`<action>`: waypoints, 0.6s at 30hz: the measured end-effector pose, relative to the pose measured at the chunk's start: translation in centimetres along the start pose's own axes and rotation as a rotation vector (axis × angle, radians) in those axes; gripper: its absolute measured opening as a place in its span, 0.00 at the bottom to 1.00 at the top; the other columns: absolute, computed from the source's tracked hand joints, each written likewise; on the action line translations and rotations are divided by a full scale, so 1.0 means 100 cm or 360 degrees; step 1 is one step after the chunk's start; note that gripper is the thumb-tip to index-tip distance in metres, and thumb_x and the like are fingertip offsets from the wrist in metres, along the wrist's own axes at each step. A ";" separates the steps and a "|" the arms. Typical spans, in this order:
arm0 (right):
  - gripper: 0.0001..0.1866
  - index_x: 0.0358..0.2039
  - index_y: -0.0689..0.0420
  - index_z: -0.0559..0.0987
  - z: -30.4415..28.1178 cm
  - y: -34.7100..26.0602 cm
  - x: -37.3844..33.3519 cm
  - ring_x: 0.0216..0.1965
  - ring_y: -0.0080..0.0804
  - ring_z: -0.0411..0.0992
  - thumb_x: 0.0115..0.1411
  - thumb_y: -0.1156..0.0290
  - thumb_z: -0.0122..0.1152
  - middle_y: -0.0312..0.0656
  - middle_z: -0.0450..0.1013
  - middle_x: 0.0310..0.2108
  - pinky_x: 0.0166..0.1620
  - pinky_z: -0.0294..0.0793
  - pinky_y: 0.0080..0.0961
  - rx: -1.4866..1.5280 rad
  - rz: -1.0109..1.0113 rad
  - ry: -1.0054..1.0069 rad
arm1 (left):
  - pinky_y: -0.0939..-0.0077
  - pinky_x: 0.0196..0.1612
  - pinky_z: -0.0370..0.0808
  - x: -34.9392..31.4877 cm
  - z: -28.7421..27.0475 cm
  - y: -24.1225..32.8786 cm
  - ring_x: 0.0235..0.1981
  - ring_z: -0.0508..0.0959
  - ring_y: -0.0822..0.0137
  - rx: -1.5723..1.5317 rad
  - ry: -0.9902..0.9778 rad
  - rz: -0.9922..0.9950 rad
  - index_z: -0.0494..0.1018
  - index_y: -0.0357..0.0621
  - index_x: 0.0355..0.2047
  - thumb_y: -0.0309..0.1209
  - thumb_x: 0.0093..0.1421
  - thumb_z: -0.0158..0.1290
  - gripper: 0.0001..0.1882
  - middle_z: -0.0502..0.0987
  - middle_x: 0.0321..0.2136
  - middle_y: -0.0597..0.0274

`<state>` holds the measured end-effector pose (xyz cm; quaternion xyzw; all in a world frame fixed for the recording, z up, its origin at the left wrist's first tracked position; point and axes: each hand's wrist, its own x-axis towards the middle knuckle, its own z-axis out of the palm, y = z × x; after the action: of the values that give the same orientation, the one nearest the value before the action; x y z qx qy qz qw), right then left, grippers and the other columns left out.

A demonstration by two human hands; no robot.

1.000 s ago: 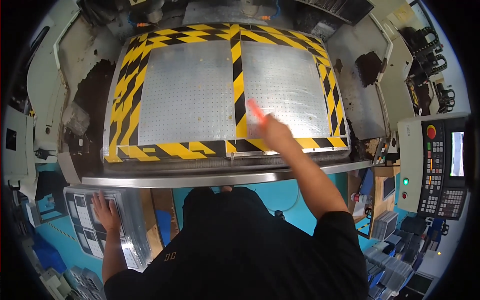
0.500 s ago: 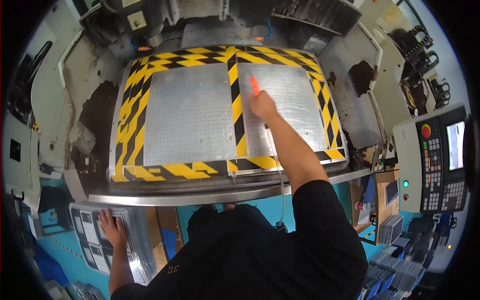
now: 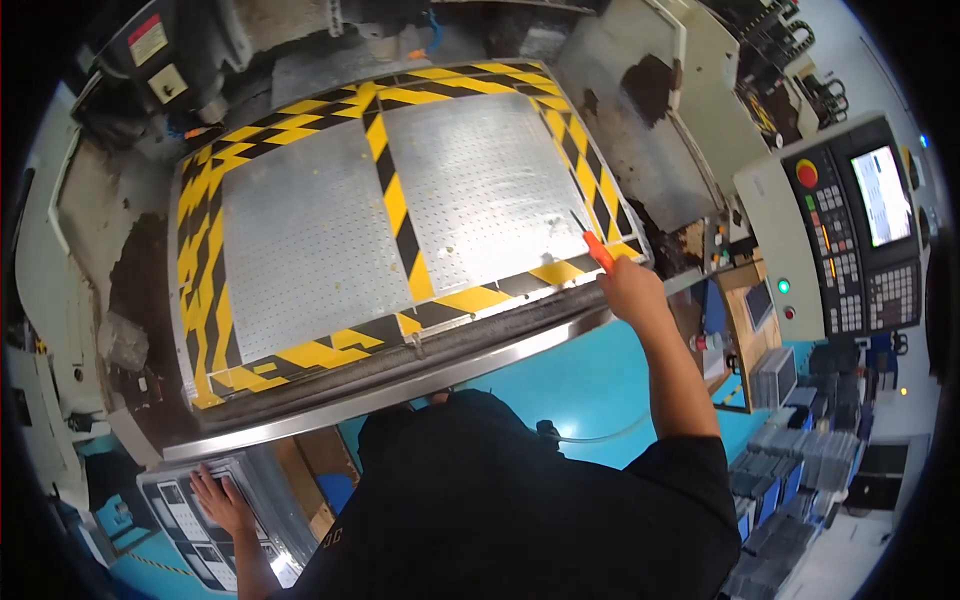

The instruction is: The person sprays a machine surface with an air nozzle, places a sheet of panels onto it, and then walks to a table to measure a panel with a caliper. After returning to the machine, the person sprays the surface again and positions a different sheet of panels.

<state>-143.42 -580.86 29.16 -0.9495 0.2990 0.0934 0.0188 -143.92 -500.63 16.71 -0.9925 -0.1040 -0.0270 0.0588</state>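
Note:
My right hand [image 3: 636, 292] is closed around an orange air blow gun [image 3: 598, 250], over the near right corner of a machine bed. Its thin dark nozzle points away from me, toward the perforated metal plate [image 3: 480, 190]. Yellow-and-black striped tape [image 3: 397, 205] frames this plate and its left neighbour [image 3: 300, 240]. Small wet-looking specks show on the right plate near the nozzle. Low on the left, my left hand [image 3: 225, 503] lies flat with fingers spread on a stack of panels [image 3: 178, 503] with dark and white fields. A clear hose [image 3: 605, 438] runs below my right forearm.
A metal rail [image 3: 390, 382] crosses between me and the bed. At the right stands a control panel [image 3: 845, 235] with a lit screen and a red button. Wooden shelving [image 3: 745, 318] and several stacked panels [image 3: 805, 455] lie beyond my right arm. Spindles [image 3: 208, 108] hang at the back.
My right hand has brought the air blow gun from the far middle of the right plate to its near right corner. The view has turned to the right. My left hand stays on the stack.

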 end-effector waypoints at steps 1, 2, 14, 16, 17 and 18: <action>0.18 0.36 0.61 0.75 -0.008 0.011 -0.020 0.37 0.56 0.77 0.60 0.56 0.57 0.57 0.78 0.33 0.41 0.76 0.48 0.0003 0.0048 -0.0039 | 0.52 0.69 0.46 0.001 -0.001 0.003 0.70 0.50 0.47 0.0013 0.0011 0.0000 0.55 0.56 0.69 0.50 0.70 0.36 0.30 0.52 0.70 0.53; 0.16 0.36 0.60 0.75 -0.015 0.019 -0.038 0.37 0.55 0.78 0.61 0.59 0.56 0.56 0.78 0.32 0.41 0.76 0.47 0.0009 0.0105 -0.0081 | 0.52 0.70 0.46 0.004 -0.001 0.003 0.70 0.51 0.48 0.0027 0.0022 0.0009 0.55 0.55 0.69 0.51 0.70 0.35 0.31 0.52 0.70 0.53; 0.20 0.31 0.67 0.77 -0.015 0.018 0.071 0.29 0.44 0.79 0.62 0.58 0.58 0.53 0.75 0.23 0.34 0.74 0.38 0.0540 -0.0109 0.0171 | 0.49 0.69 0.47 0.001 0.003 -0.007 0.70 0.50 0.45 -0.0023 0.0082 0.0063 0.55 0.53 0.69 0.50 0.70 0.36 0.30 0.52 0.70 0.51; 0.23 0.30 0.67 0.78 -0.020 -0.039 0.119 0.31 0.52 0.78 0.61 0.54 0.58 0.57 0.76 0.24 0.36 0.74 0.41 0.0753 -0.0052 -0.0050 | 0.48 0.68 0.48 -0.011 0.000 -0.012 0.70 0.51 0.44 -0.0065 0.0087 0.0006 0.56 0.51 0.68 0.48 0.69 0.39 0.30 0.54 0.69 0.50; 0.25 0.32 0.67 0.78 -0.016 -0.069 0.133 0.33 0.54 0.78 0.61 0.52 0.58 0.59 0.76 0.26 0.37 0.74 0.43 0.0661 -0.0113 0.0055 | 0.48 0.68 0.48 -0.015 0.002 -0.021 0.70 0.52 0.44 -0.0121 0.0158 0.0074 0.57 0.51 0.68 0.46 0.68 0.41 0.30 0.55 0.68 0.49; 0.26 0.33 0.67 0.79 -0.010 -0.099 0.146 0.35 0.57 0.77 0.61 0.51 0.58 0.61 0.76 0.28 0.38 0.74 0.44 0.0577 -0.0178 0.0173 | 0.49 0.69 0.48 -0.009 -0.003 -0.015 0.69 0.52 0.44 -0.0163 0.0135 0.0116 0.58 0.50 0.68 0.43 0.67 0.45 0.30 0.55 0.68 0.48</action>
<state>-125.82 -581.05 27.20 -0.9493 0.2584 -0.0145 0.1785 -145.12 -499.41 17.10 -0.9953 -0.0636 -0.0720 0.0131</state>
